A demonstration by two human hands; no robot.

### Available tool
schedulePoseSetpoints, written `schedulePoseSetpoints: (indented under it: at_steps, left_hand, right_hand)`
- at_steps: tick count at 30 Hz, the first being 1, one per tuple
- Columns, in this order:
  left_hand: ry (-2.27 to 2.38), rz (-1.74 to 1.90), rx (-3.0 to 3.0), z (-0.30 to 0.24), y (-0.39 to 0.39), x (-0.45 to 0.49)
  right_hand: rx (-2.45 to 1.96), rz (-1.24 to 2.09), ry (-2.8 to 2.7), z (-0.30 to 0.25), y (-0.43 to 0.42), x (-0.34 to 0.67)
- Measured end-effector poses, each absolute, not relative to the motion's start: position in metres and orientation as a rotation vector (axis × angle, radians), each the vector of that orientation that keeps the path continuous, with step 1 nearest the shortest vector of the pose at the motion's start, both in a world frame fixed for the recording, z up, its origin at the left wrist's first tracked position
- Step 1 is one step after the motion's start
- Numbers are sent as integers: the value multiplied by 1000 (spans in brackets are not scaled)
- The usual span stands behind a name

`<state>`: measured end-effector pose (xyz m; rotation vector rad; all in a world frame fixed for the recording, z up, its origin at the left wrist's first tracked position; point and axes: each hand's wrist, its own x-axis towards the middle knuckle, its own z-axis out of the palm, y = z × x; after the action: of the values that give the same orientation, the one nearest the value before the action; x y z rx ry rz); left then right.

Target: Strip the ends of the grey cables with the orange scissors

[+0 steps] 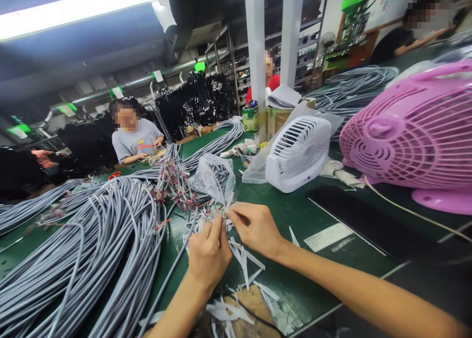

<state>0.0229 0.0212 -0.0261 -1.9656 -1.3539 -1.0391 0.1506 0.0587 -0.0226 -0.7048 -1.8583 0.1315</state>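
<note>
My left hand (209,252) is closed in a pinch, its thumb and forefinger pointing up at the middle of the view. Close against it, my right hand (255,227) pinches too, with fingertips almost meeting those of the left. What sits between the fingertips is too small and blurred to make out. Just beyond them lies a clear plastic bag (216,173) with small grey pieces in it. A grey cable (172,274) runs up past my left hand from the lower edge. White strips (244,264) are scattered under and around both hands.
Large coils of grey cable (110,239) with stripped coloured wire ends (175,181) cover the left. A white fan (298,154), a pink fan (413,131) and a dark flat panel (357,220) stand or lie right. A person (136,136) sits across the green table (280,210).
</note>
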Motion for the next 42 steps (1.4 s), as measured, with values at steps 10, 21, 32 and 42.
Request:
schedulePoseSetpoints:
  at_steps: [10, 21, 32, 42]
  left_hand:
    - [-2009, -1250, -2164, -4, 37, 6]
    - [-2023, -1636, -2194, 4, 20, 20]
    - [-1609, -1314, -2144, -4, 15, 24]
    - [-1594, -1247, -2118, -6, 13, 27]
  right_hand:
    - [-547, -15, -1896, -23, 50, 155]
    - [-790, 16, -1923, -17, 62, 158]
    - [-783, 205, -1940, -13, 63, 159]
    - [-691, 616, -1886, -11, 66, 157]
